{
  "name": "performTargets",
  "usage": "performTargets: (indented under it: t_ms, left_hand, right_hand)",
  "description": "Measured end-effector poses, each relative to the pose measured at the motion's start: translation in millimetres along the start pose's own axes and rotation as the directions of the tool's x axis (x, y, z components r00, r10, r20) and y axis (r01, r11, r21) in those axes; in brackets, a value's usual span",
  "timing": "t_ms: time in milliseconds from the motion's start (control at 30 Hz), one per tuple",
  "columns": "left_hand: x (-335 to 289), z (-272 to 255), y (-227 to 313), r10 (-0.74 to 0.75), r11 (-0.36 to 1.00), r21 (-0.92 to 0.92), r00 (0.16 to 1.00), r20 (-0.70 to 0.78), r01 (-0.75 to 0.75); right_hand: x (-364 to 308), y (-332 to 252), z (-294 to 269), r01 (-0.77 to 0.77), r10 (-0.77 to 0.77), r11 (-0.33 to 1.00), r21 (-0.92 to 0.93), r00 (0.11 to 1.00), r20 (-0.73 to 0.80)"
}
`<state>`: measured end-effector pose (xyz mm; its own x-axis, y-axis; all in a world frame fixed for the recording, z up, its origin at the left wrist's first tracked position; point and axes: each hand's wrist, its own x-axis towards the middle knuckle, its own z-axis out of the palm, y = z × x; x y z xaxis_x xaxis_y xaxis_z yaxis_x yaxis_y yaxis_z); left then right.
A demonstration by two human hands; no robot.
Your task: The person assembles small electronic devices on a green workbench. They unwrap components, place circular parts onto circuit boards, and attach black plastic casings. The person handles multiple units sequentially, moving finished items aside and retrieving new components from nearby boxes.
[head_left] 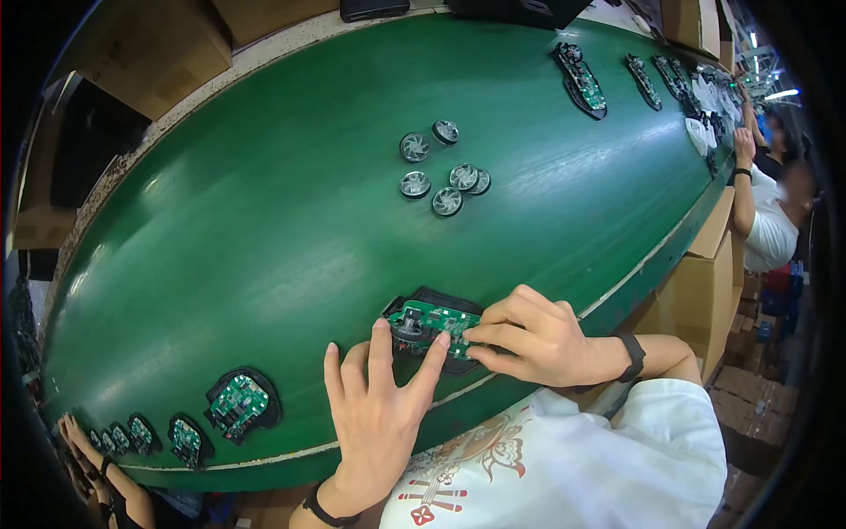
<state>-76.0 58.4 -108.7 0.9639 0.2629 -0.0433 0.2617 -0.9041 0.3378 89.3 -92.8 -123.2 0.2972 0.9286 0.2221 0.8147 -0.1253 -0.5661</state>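
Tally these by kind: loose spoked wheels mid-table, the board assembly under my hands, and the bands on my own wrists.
Loose spoked wheels: 6
Green board assembly: 1
Black wristbands: 2
Total: 9

Green board [439, 317] — partly hidden behind fingers [507, 334]

1. Two bare hands: left hand [377, 414], right hand [533, 342].
2. One green circuit board [449, 316] in a black shell under the fingertips.
3. Six loose spoked wheels [448, 202].
4. Two dark wristbands [633, 357], one per near wrist.
5. With both ends small and crowded, roughly six shelled boards [242, 401] at lower left, three more [585, 83] before the pile [705, 104] at upper right.
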Motion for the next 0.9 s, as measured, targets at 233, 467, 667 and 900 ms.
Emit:
performTargets:
  t_ms: [233, 467, 667, 900]
  left_hand:
    - [-2, 2, -5, 0.026, 1.0, -0.002, 1.0, -0.015, -0.026]
    - [-5, -30, -17, -0.043, 0.98, -0.194, 0.999, 0.029, 0.048]
    - [-37, -73, -38, -0.424, 0.897, 0.095, 0.902, -0.086, 0.431]
    - [-84, -60, -52, -0.657, 0.733, 0.192, 0.753, -0.049, 0.652]
  right_hand:
    - [1, -4, 0, 0.069, -0.07, 0.993, -0.094, 0.998, -0.008]
    - [-2, -15, -5, 0.133, -0.124, 0.962, -0.24, 0.991, 0.05]
    - [-13, -13, -15, 0.203, -0.164, 0.898, -0.39, 0.978, 0.131]
    - [-24, 10, -59, -0.082, 0.123, 0.816, -0.573, 0.992, 0.032]
